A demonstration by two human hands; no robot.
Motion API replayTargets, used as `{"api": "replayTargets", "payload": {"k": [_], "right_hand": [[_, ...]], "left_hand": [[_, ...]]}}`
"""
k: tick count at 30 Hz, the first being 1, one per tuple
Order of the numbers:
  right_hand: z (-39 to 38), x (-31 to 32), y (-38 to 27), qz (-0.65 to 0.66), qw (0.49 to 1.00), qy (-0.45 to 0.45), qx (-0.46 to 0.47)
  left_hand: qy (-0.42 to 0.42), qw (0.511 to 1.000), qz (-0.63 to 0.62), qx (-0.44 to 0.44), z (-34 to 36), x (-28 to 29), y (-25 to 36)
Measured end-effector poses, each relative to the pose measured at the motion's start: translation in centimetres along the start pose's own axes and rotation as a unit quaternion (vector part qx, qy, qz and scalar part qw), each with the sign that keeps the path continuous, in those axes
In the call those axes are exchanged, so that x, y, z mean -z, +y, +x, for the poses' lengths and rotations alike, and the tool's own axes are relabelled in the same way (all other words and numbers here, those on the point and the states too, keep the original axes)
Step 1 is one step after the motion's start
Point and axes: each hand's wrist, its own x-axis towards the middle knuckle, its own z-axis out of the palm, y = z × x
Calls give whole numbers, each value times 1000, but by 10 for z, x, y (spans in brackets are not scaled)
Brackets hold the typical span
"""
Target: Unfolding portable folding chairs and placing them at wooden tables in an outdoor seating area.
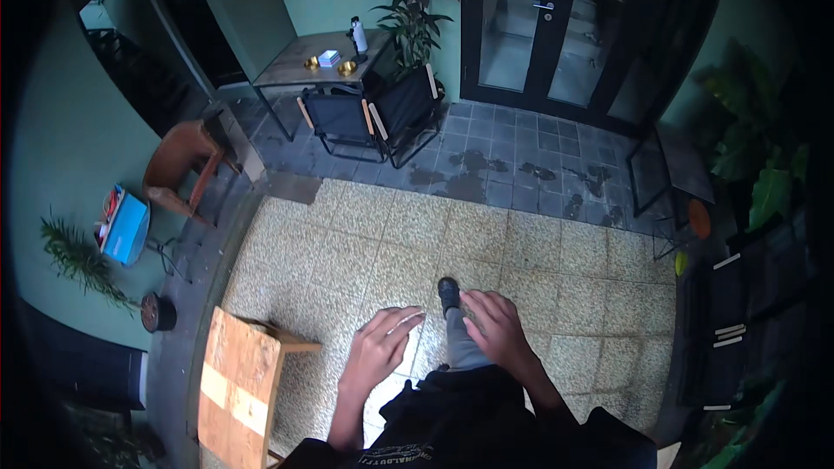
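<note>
In front of my body, at waist height, my left hand (380,349) is raised with its fingers loosely bent toward the right. A gap shows between its fingers, and nothing is held there. My right hand (495,326) faces it from the other side, fingers half bent and thumb apart, also holding nothing. The two hands do not touch each other. Between and below them appear my grey trouser leg (459,343) and a dark shoe (448,292) on the speckled tile floor (347,269).
A wooden table (233,386) stands near left. Beyond are a brown chair (184,165), a blue box (128,227) and a potted plant (158,313). Black folding chairs (343,126) stand by a dark table (291,65) holding a white bottle (359,36). Glass doors (547,43) lie ahead.
</note>
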Motion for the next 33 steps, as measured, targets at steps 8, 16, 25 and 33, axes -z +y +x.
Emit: {"api": "replayTargets", "payload": {"k": [8,16,25,33], "right_hand": [[189,-22,86,22,1000,-2,13],[413,-30,160,11,995,-2,100],[607,-116,229,39,986,-62,147],[794,-158,277,80,981,-119,134]], "left_hand": [[-54,998,6,22,172,-28,-106],[-46,996,42,63,327,-3,-220],[10,991,4,137,464,-26,-377],[-9,989,6,150,603,-3,-530]]}}
